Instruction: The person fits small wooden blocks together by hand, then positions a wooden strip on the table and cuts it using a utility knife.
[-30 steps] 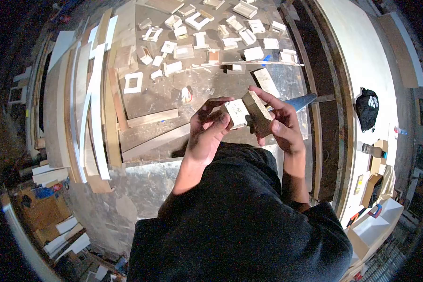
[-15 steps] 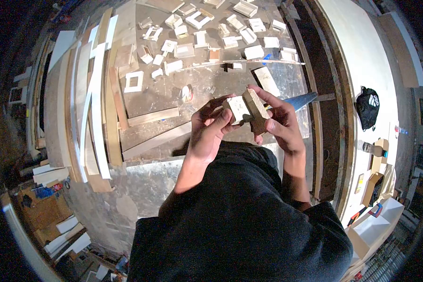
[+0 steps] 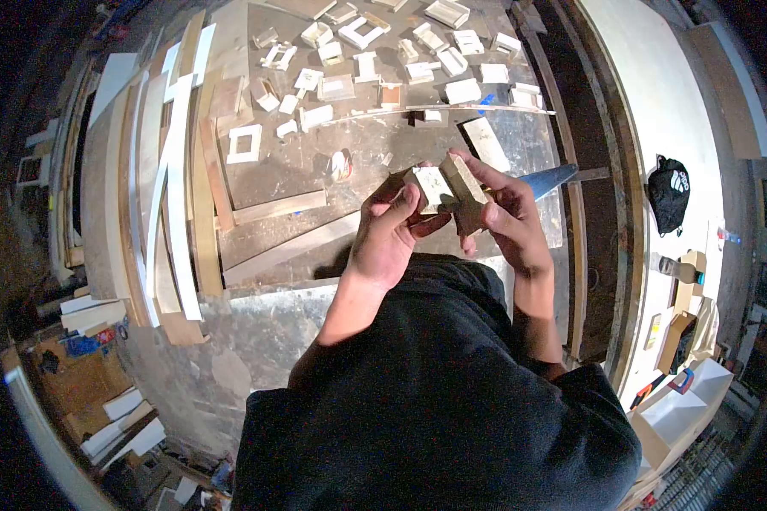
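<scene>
Between my hands is a small wooden piece [image 3: 433,189] with a pale, speckled face and a thicker wooden strip [image 3: 464,189] along its right side. My left hand [image 3: 387,230] grips the left part, thumb on the near side of the pale face. On the right, my right hand [image 3: 517,223] pinches the strip between thumb and fingers. Whether the two parts are joined is hard to tell. A blue saw blade [image 3: 550,180] lies on the table behind my right hand.
Many small wooden assemblies [image 3: 365,66] are spread over the far table. Long boards [image 3: 179,179] lie at the left. A pale plank [image 3: 486,143] lies beyond my right hand. On the right bench are a black bag [image 3: 668,194] and a white-lined box [image 3: 677,409].
The fingers of my left hand have shifted around the piece, and its left end shows more. The piece has turned slightly. My right hand keeps its grip.
</scene>
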Demonstrator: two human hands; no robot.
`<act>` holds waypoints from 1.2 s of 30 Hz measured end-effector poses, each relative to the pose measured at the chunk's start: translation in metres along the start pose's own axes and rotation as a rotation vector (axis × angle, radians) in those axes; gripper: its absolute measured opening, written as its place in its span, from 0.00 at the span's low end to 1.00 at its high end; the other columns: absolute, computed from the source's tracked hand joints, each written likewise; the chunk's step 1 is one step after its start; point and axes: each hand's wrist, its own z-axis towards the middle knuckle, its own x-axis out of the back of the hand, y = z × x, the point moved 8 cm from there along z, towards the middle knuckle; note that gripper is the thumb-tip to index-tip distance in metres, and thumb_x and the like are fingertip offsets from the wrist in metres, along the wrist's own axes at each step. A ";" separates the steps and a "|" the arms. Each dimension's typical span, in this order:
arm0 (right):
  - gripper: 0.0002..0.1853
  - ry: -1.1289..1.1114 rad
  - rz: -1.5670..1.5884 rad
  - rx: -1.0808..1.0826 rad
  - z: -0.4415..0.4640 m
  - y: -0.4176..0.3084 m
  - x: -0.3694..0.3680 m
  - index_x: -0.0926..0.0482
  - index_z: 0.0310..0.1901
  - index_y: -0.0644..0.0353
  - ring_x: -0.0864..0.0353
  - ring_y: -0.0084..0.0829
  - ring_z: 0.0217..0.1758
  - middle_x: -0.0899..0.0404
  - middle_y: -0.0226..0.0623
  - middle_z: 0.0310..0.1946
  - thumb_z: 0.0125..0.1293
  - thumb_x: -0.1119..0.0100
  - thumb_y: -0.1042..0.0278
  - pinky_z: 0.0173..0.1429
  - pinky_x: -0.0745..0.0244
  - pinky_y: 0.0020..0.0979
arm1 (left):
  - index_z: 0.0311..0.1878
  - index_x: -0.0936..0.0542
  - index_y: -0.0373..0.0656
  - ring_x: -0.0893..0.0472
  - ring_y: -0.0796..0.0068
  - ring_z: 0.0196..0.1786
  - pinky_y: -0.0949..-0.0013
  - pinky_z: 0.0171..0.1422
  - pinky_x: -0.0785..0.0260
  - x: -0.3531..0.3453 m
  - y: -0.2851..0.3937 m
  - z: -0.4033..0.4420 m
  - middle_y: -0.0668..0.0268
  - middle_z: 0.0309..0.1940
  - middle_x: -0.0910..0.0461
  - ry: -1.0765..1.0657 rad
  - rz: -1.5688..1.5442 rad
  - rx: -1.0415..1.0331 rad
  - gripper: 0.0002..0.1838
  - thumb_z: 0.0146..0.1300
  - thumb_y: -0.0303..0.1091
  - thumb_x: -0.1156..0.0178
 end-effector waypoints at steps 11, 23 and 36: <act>0.44 -0.026 0.007 0.020 0.000 -0.001 0.001 0.38 0.73 0.70 0.16 0.27 0.26 0.15 0.41 0.32 0.64 0.33 0.50 0.32 0.23 0.25 | 0.65 0.26 0.39 0.17 0.72 0.53 0.65 0.57 0.19 0.004 0.000 -0.001 0.66 0.50 0.19 0.010 -0.039 0.006 0.21 0.72 0.37 0.41; 0.47 -0.035 0.039 0.077 0.000 -0.008 0.003 0.41 0.74 0.69 0.13 0.29 0.30 0.15 0.46 0.46 0.62 0.30 0.50 0.35 0.16 0.29 | 0.58 0.22 0.33 0.17 0.70 0.51 0.64 0.57 0.25 -0.009 0.019 -0.012 0.59 0.49 0.16 -0.085 0.120 -0.136 0.21 0.64 0.30 0.32; 0.57 0.044 0.076 0.029 0.003 -0.003 0.005 0.41 0.73 0.71 0.12 0.28 0.31 0.13 0.43 0.37 0.48 0.18 0.50 0.33 0.16 0.25 | 0.58 0.21 0.37 0.17 0.78 0.43 0.70 0.45 0.20 -0.013 0.018 -0.011 0.62 0.45 0.16 -0.026 0.199 -0.082 0.18 0.67 0.31 0.35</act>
